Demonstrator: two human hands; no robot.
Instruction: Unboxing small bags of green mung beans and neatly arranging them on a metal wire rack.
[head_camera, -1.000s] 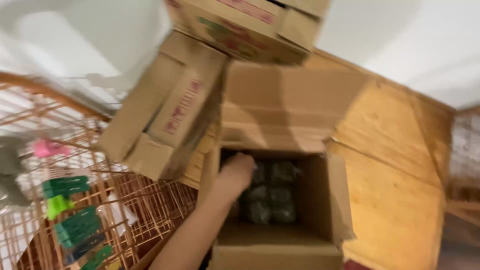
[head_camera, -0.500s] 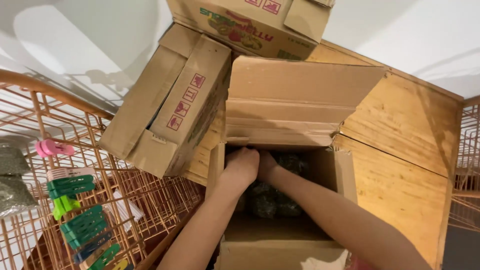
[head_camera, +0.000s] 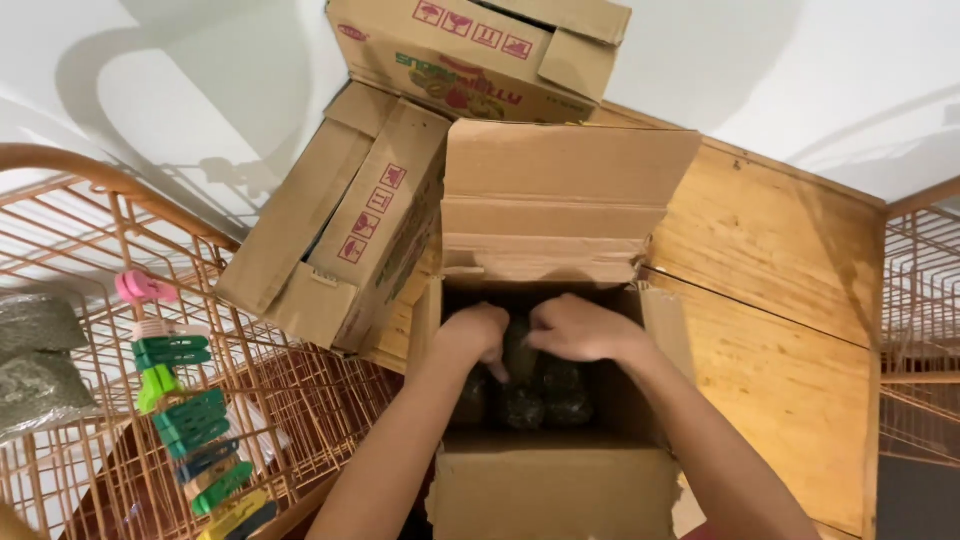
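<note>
Both hands reach down into an open cardboard box (head_camera: 555, 490) that stands on a wooden bench (head_camera: 790, 300), its back flap (head_camera: 560, 190) raised upright. The left hand (head_camera: 475, 335) and the right hand (head_camera: 580, 328) sit close together over dark green packs (head_camera: 545, 395) packed in the bottom of the box. The fingers of both hands curl downward around one upright dark pack (head_camera: 520, 350) between them, gripping it from either side. Two more cardboard boxes lie behind: one tilted on its side (head_camera: 340, 215) to the left, another (head_camera: 470, 50) resting above it against the white wall. At the left stands a copper-coloured wire rack (head_camera: 90, 230) with a row of green, pink and yellow clothes pegs (head_camera: 185, 420) clipped along it.
</note>
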